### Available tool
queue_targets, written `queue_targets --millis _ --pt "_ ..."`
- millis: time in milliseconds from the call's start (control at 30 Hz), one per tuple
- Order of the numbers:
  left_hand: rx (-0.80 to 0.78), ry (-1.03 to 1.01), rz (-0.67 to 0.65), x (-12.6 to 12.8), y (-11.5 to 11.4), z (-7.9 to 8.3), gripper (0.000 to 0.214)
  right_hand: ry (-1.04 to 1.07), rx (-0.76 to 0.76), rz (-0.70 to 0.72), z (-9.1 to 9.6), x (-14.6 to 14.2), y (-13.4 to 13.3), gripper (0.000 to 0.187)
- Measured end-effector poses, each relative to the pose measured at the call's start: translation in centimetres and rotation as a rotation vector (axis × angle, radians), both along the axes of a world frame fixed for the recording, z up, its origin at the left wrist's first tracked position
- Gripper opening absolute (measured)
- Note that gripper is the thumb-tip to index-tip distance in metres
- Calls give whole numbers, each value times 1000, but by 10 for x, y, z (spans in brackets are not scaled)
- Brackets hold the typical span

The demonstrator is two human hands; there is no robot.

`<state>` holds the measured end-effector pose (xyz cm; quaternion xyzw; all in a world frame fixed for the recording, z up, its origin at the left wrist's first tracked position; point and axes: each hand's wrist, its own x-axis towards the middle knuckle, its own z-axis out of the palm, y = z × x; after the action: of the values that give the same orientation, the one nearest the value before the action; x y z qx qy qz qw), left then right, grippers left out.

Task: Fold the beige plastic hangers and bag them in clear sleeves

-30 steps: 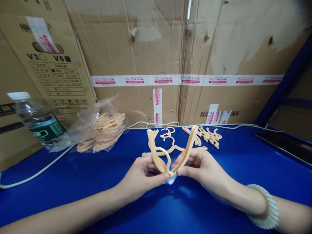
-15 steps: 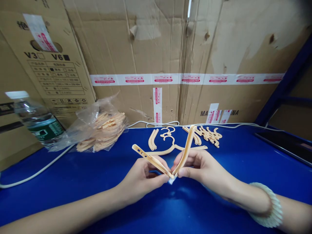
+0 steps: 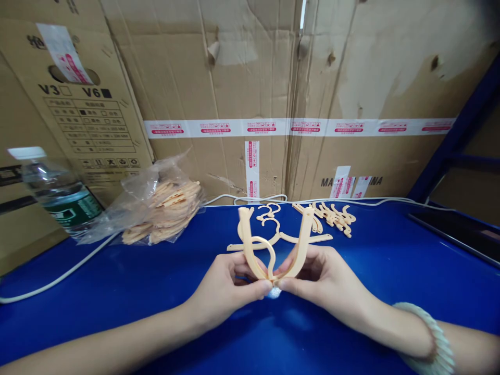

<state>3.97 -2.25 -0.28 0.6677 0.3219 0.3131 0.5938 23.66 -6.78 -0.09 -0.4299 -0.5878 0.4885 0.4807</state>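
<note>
Between my fingertips is a cream plastic folding clothes hanger [image 3: 302, 247], its two arms raised in a U and its curved hook between them. My left hand [image 3: 228, 278] pinches it at the base of the left arm. My right hand [image 3: 330, 276] is closed at the base of the other arm, thumb near the joint. A small shiny whitish thing [image 3: 274, 292] shows just under the joint; I cannot make out what it is. Behind my hands, a spread hanger [image 3: 312, 239] lies on the table with its hook pointing away.
On the blue table [image 3: 156, 297], loose hooks [image 3: 336, 219] and hanger arms [image 3: 318, 224] lie at the back. Left stand a clear bag [image 3: 172, 208] of hanger parts and a water bottle [image 3: 66, 192]. A white cable [image 3: 70, 281], a dark flat device [image 3: 453, 232] and cardboard [image 3: 219, 83] border the space.
The hanger in my hands has turned: its left arm now stands more upright, and its hook has come into view between the arms. Both hands keep their hold at nearly the same spot.
</note>
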Motion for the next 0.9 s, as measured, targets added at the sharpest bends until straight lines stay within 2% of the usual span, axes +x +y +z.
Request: queue_targets --millis 200,333,400,533,700,800,900 --pt "-27 -34 66 2 2 2 14 -29 35 -31 4 3 7 26" --pt "-89 -90 139 0 7 3 21 -145 17 61 24 36 26 23" --pt "-114 -125 168 -1 9 3 25 -289 85 159 36 58 34 20" --pt "-140 -177 195 -3 10 4 31 -575 218 242 51 88 43 19" --pt "-122 -195 268 -2 11 6 30 -872 347 276 52 89 38 14" --pt "-101 -190 342 -2 11 6 25 -962 361 276 48 81 34 12" --pt "-69 -188 422 -1 12 6 33 -1035 336 297 45 76 31 11"
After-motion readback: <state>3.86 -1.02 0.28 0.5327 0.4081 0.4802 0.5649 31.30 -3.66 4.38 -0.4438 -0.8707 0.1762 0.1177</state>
